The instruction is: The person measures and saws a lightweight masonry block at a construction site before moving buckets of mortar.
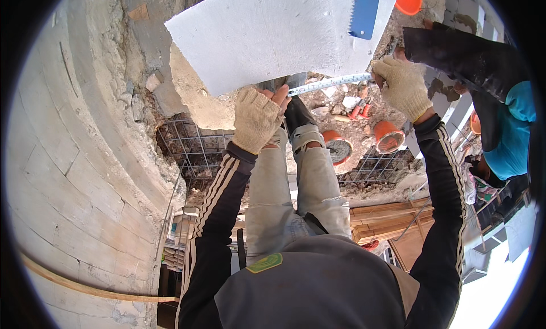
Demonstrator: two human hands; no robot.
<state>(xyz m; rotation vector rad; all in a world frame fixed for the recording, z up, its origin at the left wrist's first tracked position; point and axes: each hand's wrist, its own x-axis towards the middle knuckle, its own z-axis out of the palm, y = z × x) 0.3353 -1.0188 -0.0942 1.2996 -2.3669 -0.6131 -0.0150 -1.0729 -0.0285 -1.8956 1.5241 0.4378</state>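
- My left hand and right hand pinch the measuring tape — stretched near the white slab's lower edge.
- Careful — should either grip loosen, it could slip or twist.

Left hand to right hand: measuring tape bars the gap.
Ahead: white slab blocks.
Towards orange buckets: open air, depth hard to judge.
Right: co-worker's sleeve crowds.
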